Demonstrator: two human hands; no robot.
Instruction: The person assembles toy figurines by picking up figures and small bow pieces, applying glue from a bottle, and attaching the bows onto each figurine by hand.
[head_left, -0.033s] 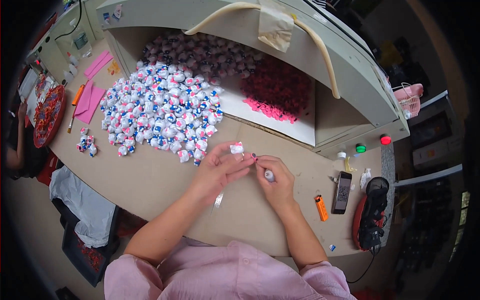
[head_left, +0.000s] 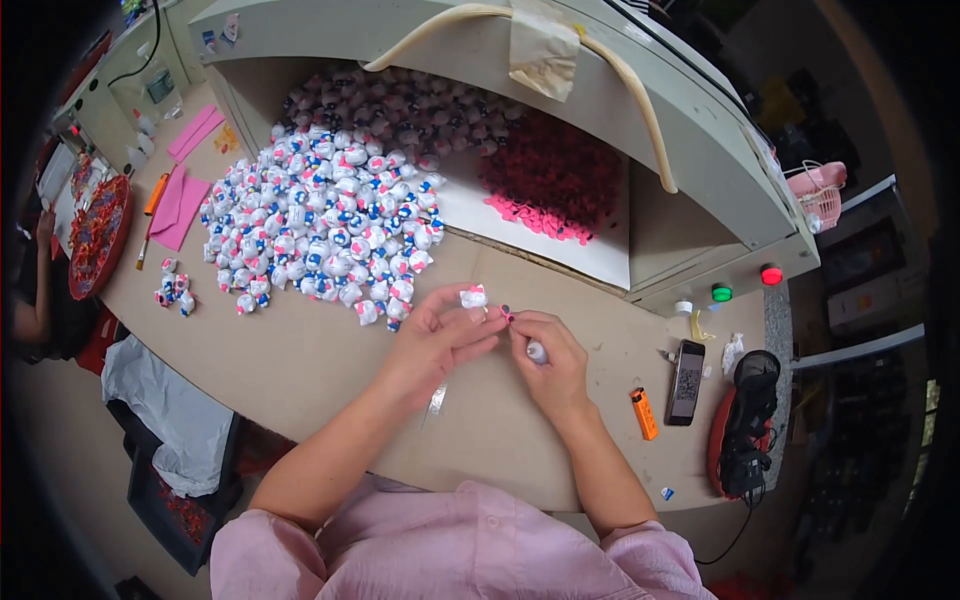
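Over the table my left hand (head_left: pixel 440 335) is closed on a small white figurine (head_left: pixel 473 297) with pink marks, pinched near the thumb and forefinger. Just right of it, my right hand (head_left: pixel 550 360) is closed round a small white tube (head_left: pixel 537 352), whose rounded end pokes out of the curled fingers. Where the fingertips of both hands meet is a tiny pink and dark piece (head_left: pixel 507 313); which hand grips it I cannot tell. A thin, shiny metal tool (head_left: pixel 435 402) lies below my left wrist, partly hidden. A big heap of white, blue and pink figurines (head_left: pixel 320 220) spreads beyond my left hand.
A grey hooded cabinet (head_left: pixel 690 150) stands behind, with pink pieces (head_left: pixel 550 180) on white paper inside. Rightward lie an orange lighter (head_left: pixel 644 414), a phone (head_left: pixel 685 383) and a red basket (head_left: pixel 718 440) with a black item. Pink cloth (head_left: pixel 180 205) and a brush (head_left: pixel 143 250) lie left.
The view has shifted very slightly. Both hands keep almost the same place and grip, fingertips still together.
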